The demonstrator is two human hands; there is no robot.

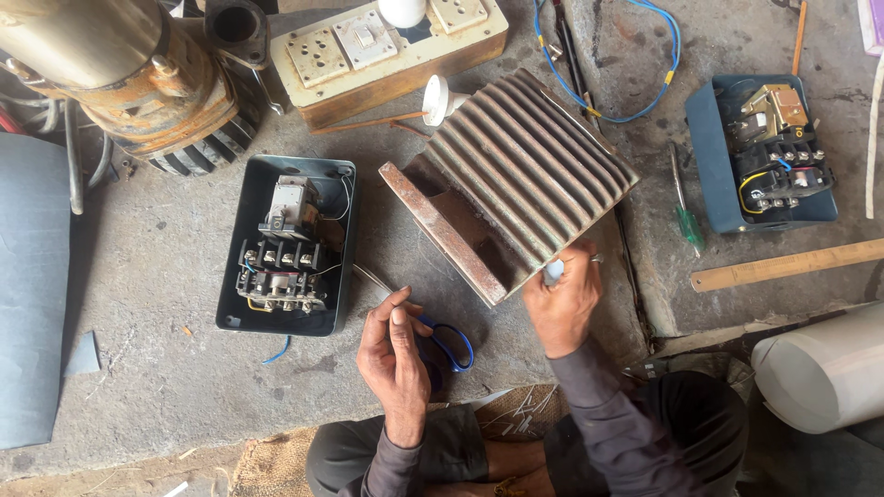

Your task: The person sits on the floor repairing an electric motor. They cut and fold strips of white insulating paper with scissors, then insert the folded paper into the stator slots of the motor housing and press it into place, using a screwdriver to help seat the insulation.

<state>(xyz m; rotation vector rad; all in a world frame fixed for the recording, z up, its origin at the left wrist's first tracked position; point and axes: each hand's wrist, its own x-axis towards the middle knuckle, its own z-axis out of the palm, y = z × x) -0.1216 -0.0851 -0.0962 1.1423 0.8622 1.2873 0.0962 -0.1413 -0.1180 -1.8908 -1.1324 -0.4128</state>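
Hands at a ribbed motor casing on the concrete floor.

I see my left hand (396, 354) curled over blue-handled scissors (448, 347), blades hidden beneath it, a thin white strip (378, 281) running off its fingertips. My right hand (564, 299) pinches a small pale object (552, 271), too covered to identify, against the near edge of the ribbed casing (516, 179). An open switch box (287, 244) lies left.

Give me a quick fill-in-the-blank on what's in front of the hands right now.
1. The left hand rests on scissors with ____ handles.
2. The right hand touches the lower edge of the ____ metal housing.
3. The open starter box lies to the ____ of the housing.
4. The screwdriver has a ____ handle.

Missing: blue; ribbed; left; green
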